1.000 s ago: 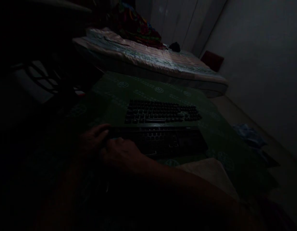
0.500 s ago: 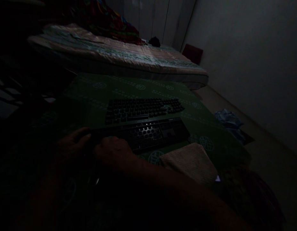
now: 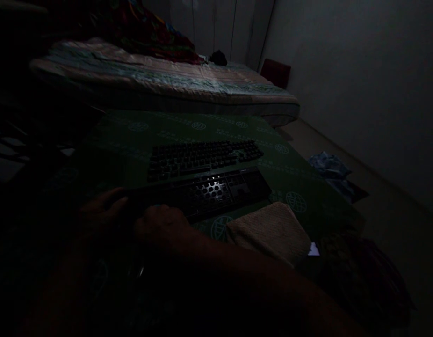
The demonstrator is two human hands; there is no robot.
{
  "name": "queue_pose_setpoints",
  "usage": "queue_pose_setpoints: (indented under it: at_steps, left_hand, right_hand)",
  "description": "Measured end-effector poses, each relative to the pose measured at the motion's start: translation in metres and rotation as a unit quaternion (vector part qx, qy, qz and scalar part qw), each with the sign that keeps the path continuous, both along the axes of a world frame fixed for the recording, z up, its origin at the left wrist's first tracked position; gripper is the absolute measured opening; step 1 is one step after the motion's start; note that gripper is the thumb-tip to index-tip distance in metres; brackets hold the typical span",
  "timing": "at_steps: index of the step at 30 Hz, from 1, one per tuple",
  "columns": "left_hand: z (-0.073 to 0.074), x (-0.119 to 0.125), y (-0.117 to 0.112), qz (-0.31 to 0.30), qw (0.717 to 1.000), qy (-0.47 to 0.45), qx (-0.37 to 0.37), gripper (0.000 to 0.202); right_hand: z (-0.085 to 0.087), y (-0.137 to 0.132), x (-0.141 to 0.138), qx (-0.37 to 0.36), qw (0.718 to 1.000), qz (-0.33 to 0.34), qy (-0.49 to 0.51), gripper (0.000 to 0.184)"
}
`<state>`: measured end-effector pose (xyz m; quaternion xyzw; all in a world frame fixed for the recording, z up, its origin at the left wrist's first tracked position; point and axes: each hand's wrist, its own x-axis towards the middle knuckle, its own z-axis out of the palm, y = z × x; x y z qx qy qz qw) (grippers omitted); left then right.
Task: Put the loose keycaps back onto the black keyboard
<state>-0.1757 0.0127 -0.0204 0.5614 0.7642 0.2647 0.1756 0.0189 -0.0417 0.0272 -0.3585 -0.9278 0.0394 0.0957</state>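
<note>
Two bare hands, yours, head view: left hand (image 3: 104,208) at the left end of one black keyboard body (image 3: 209,189), thumb and fingers a little apart against its edge, seemingly placed to steady it; whether they grip or merely rest, you cannot tell. Right hand (image 3: 163,224), curled over the near side of the same piece, fingers bent and turned from view, apparently bearing on that end; whether they are clamped on anything cannot be told. Keyboard body, lying aslant on the green-printed bench (image 3: 125,140), its honeycomb middle catching the light. One set of black keycaps (image 3: 195,157), just beyond it, ranked in rows like a keyboard's own, presumably to keep their order; a gap toward the right shows bench print. One tan folded cloth (image 3: 269,229), near your right arm, perhaps kept handy there; its lower edge is cut off by that arm. One pale patch (image 3: 313,249) beside it, unidentifiable. Hard to make out: the keyboard body's left end, lost in shadow and behind your hands, and a faint glint below them.
</note>
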Motion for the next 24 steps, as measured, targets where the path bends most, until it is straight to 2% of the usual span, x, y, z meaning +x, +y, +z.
queue_pose_setpoints:
  at_steps: [9,17,24]
  left_hand:
    - [0.001,-0.001,0.002,0.005,1.0,0.003,-0.014,0.047]
    - [0.01,0.007,-0.004,-0.009,1.0,0.001,-0.015,0.045]
    - [0.006,0.005,-0.006,-0.031,0.999,-0.019,0.016,0.042]
  right_hand:
    - [0.003,-0.004,0.024,-0.015,0.998,-0.047,-0.028,0.021]
    - [-0.001,-0.01,0.019,0.013,1.0,-0.024,-0.011,0.022]
    - [-0.004,-0.01,0.019,0.001,0.999,-0.033,-0.038,0.019]
